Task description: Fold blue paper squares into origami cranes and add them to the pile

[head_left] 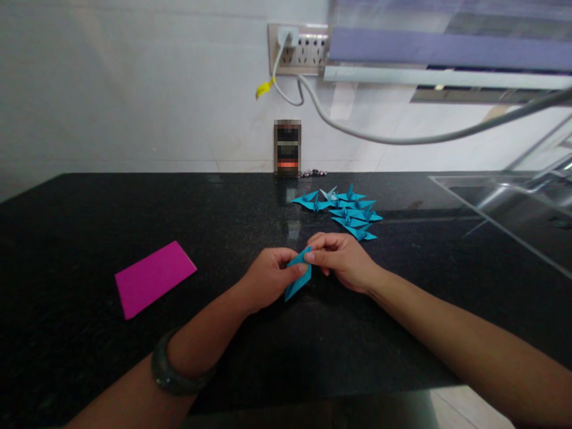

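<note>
A folded piece of blue paper (298, 281) is held between both hands just above the black countertop (89, 226). My left hand (268, 276) pinches its left side with the fingers closed. My right hand (342, 259) pinches its upper end between thumb and fingers. Behind the hands, a cluster of several finished blue paper cranes (346, 211) lies on the counter. A dark bangle (172, 372) is on my left wrist.
A pink sheet of paper (154, 277) lies flat on the counter to the left. A small blurred device (287, 148) stands against the white wall under a power strip (297, 50) with a grey cable (402, 140). A steel sink (513, 199) is at right.
</note>
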`<state>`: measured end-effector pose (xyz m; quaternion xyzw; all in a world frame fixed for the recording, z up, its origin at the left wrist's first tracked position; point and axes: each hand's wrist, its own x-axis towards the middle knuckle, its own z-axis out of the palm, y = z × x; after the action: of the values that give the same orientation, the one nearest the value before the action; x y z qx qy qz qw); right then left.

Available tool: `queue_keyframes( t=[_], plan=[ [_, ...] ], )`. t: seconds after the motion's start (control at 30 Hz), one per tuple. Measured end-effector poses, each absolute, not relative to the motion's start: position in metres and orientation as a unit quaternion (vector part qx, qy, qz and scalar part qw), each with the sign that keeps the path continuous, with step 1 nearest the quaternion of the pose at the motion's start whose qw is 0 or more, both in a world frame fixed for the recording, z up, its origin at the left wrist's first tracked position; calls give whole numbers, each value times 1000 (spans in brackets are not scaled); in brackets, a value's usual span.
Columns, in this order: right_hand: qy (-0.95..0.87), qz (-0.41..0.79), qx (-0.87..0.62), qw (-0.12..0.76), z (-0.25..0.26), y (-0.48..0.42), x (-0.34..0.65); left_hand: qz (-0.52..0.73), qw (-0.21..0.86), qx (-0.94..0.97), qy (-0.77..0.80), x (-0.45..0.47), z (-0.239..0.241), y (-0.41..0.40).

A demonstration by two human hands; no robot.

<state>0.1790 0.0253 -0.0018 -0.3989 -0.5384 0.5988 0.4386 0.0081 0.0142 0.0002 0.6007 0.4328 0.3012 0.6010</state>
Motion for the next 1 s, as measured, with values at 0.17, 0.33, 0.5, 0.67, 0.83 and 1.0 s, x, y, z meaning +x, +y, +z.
queue_keyframes(
  t=[0.17,0.33,0.5,0.67,0.83,1.0],
  plan=[
    [-528,604,-390,452,-1,25,178,297,601,604,432,8,1,15],
    [-513,610,-388,463,0,25,177,296,608,599,429,7,0,15],
    [-486,600,-411,485,5,26,177,298,612,590,433,8,0,14],
    [-512,570,-422,485,3,25,177,316,594,587,451,10,2,14],
    [-565,561,-415,440,0,22,176,330,566,607,450,10,0,14],
    [-532,564,-421,471,3,22,173,337,567,605,446,10,0,14]
  ],
)
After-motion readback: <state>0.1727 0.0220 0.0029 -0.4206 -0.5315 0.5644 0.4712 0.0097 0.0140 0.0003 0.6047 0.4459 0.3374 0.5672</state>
